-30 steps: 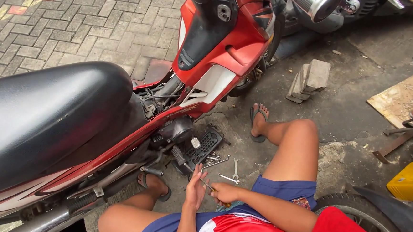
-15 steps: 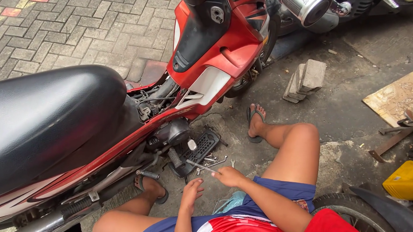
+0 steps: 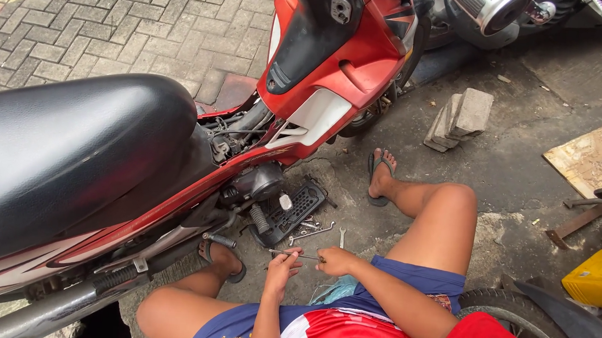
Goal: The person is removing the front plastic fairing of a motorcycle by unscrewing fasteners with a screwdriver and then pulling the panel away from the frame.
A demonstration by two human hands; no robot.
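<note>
Head view: seated on the ground beside a red motorcycle [image 3: 321, 73], a person's left hand [image 3: 282, 264] and right hand [image 3: 336, 260] each pinch one end of a thin metal tool [image 3: 296, 254], wrenches [image 3: 315, 229] lying just ahead.

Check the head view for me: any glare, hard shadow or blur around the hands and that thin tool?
Head view: soft, even daylight, no hard shadows; mild sheen on the black seat only. Left hand and right hand are sharp, both holding the thin metal tool. Slight wide-angle bending shows at the frame edges.
</note>
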